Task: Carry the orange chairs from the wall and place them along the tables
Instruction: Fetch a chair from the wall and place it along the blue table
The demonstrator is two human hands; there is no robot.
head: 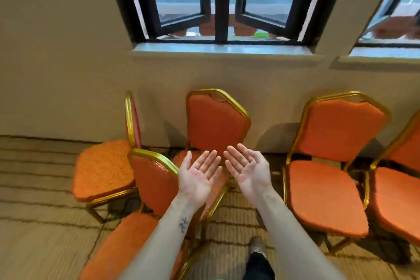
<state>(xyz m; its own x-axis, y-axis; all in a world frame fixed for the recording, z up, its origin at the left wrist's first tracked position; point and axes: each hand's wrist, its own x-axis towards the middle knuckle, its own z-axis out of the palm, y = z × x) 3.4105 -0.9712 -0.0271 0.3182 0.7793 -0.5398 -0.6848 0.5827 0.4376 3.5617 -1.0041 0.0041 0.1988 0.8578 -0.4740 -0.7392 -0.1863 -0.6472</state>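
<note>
Fingers: straight and spread on both hands, palms turned up, holding nothing.
Left hand: centre of frame, raised in front of the near chair; no contact can be confirmed.
Right hand: just beside the left, apart from it, equally empty.
Orange chairs: five in view, across the middle and lower frame.
Middle chair: back against the wall, below the window.
Right chair: also backed to the wall, right of centre; a further chair is cut off by the right edge.
Left chair: turned sideways, left of centre.
Placement: judged to be parked along the wall to keep the carpet free.
Tables: not in view.
Assessment: no chair lifted yet; the empty, upturned hands suggest a grasp is about to be chosen, the near chair being closest.
</note>
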